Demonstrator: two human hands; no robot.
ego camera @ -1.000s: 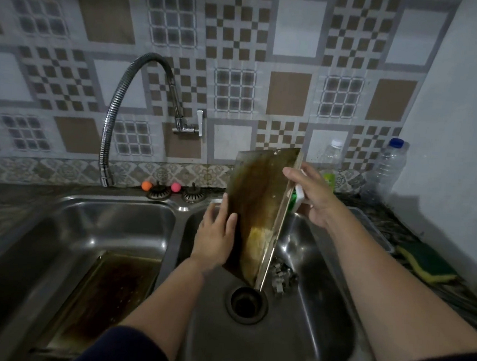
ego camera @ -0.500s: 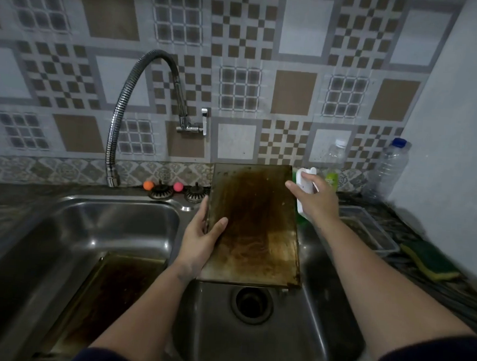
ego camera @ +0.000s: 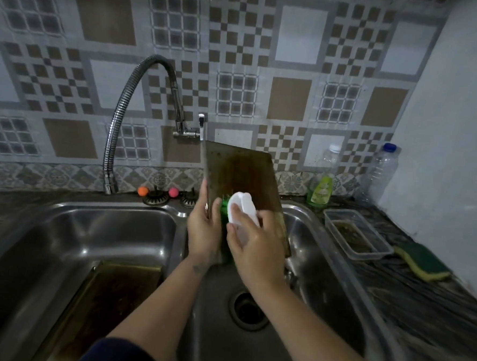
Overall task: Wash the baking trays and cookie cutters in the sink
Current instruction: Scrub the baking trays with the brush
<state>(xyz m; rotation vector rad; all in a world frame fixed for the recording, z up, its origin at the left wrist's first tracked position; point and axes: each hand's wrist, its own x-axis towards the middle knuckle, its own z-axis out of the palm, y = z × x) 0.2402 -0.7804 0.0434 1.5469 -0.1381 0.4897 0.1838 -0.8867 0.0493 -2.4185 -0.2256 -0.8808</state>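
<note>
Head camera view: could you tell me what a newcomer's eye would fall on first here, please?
First, the stained baking tray propped nearly upright over the right basin, gripped at its edge by the left hand. The right hand presses a white scrub brush with green bristles against its face. A second dirty tray lies in the left basin.

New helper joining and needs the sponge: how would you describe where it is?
Start at the double sink and move right along the counter toward the white wall. The sponge lies just past the clear plastic tub. It is the only soft pad there, dark green on top, yellow beneath.
</note>
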